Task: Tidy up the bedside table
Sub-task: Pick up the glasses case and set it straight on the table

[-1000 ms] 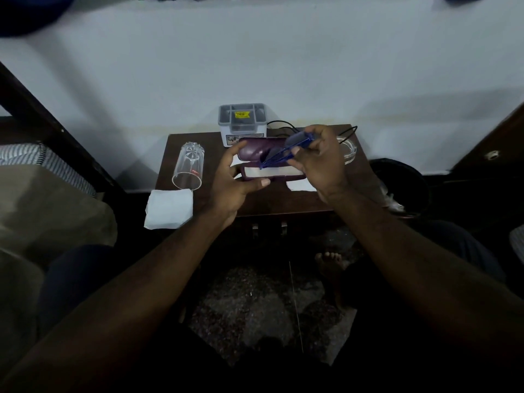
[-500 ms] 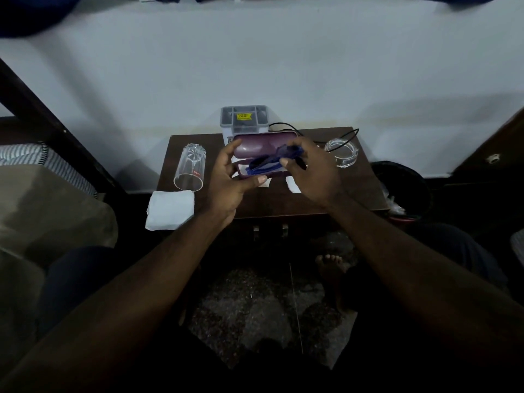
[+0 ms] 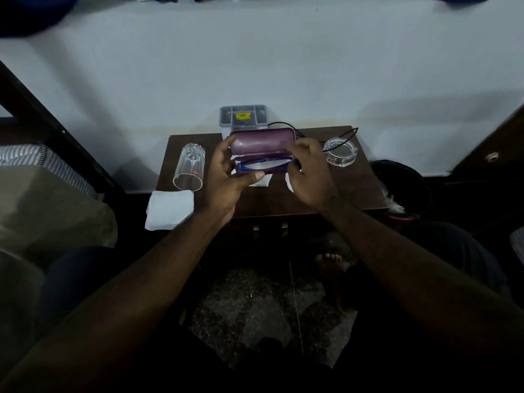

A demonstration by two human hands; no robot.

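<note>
Step in hand, as judged: stowing blue glasses in purple glasses case, part of clearing the counter.

Nearest: both forearms reaching forward, converging over mid-counter. White napkin overhanging near-left corner.

Left hand: gripping case's left end, thumb along tray's near rim, fingers reaching up to raised lid's left edge.

Right hand: knuckles up, fingers curled down onto right end of glasses, apparently pinching the frame; tips hidden.

Glasses lying lengthwise in tray, lid open behind. Case resting on counter or held just above: cannot tell. Paper scraps beneath.

Next move, likely: let go of frame, check it sits flat, fold lid toward near side and press closed while left hand steadies.

Farther: tumbler on its side, left; clear dish right; black cable; grey organiser box at wall.
</note>
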